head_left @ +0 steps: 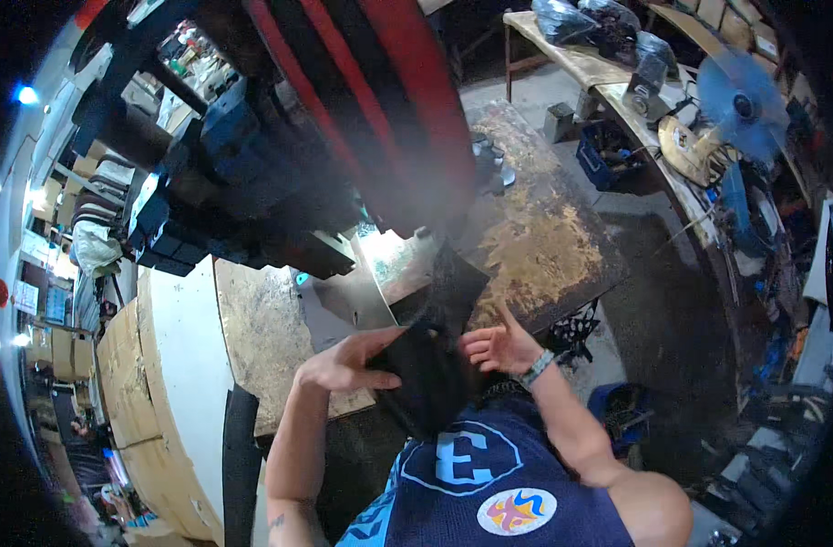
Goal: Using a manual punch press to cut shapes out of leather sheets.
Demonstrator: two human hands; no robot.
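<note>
Close to my body, my left hand (351, 363) grips a soft black piece (423, 381) by its left side, fingers closed over its edge. I cannot tell exactly what this piece is. On its other side my right hand (503, 346) is held with the thumb raised and the fingers loosely apart, nothing in them. A flat dark flap (457, 283) rises just beyond the black piece; whether the two are joined is unclear. Past it, a lit metal plate (366, 296) lies under a dark machine (262, 191).
A large red-and-black striped shape (371, 82) blocks the upper middle. The worn worktable (544, 246) extends right. A blue fan (743, 105) and bagged items (585, 20) line the right bench; a blue crate (608, 155) stands below. Cardboard (129, 392) is at the left.
</note>
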